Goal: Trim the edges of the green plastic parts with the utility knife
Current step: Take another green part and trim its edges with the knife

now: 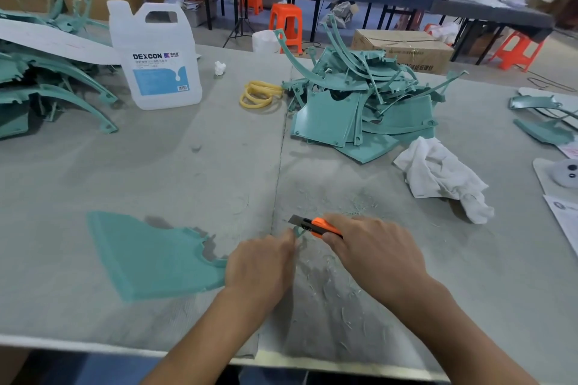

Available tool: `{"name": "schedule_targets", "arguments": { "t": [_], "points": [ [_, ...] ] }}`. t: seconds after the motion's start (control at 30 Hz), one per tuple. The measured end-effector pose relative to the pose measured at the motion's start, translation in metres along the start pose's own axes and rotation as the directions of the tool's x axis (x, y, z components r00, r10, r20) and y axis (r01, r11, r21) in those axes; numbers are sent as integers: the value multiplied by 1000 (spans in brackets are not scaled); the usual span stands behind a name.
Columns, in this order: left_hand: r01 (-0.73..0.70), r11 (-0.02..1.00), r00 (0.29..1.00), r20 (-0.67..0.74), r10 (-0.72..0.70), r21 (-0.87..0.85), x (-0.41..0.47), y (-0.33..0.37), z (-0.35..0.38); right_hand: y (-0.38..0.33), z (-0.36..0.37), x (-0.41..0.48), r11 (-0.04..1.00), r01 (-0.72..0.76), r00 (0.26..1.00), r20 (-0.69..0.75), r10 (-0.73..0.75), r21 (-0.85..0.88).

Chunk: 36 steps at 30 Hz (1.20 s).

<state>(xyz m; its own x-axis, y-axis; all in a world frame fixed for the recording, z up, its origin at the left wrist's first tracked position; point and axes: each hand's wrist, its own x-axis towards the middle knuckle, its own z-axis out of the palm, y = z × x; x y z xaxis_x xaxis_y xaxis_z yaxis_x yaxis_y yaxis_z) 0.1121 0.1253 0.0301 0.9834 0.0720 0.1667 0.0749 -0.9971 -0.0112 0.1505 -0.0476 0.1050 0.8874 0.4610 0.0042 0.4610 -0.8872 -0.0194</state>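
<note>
A flat green plastic part (150,255) lies on the grey table at the front left, its right end under my left hand (261,266), which grips it. A thin tip of the part sticks up between my two hands. My right hand (372,247) is closed on an orange utility knife (316,223), whose blade points left and touches that tip. Green shavings (331,278) lie scattered under and around both hands.
A pile of green parts (359,103) sits at mid-right, more parts (47,84) at far left and far right. A white jug (156,56), yellow rubber bands (259,95) and a white rag (441,178) lie on the table. The table's front edge (93,347) runs below my arms.
</note>
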Motion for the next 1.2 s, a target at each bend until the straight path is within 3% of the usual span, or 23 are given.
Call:
{"name": "schedule_targets", "arguments": {
  "t": [0.43,0.63,0.8,1.0,1.13,1.2],
  "points": [
    [-49,999,999,-22,49,-19,-1,0,-2,-2,2,2,1000,19,1000,2,-19,15],
    [-37,999,999,12,38,-22,-1,1,-4,30,-9,11,991,-121,992,24,123,-63],
    [-11,1000,1000,16,11,-20,-1,1,-1,11,-11,3,999,-11,1000,-9,11,40],
    [-22,999,1000,13,22,-37,0,1,0,-1,-7,2,999,39,999,21,-40,25],
    [-36,999,999,13,36,-19,-1,0,-2,24,-6,13,995,-92,995,31,93,-27],
    [-49,998,999,0,49,-25,-1,0,-2,37,-3,12,987,-155,988,18,155,32]
  ]
}}
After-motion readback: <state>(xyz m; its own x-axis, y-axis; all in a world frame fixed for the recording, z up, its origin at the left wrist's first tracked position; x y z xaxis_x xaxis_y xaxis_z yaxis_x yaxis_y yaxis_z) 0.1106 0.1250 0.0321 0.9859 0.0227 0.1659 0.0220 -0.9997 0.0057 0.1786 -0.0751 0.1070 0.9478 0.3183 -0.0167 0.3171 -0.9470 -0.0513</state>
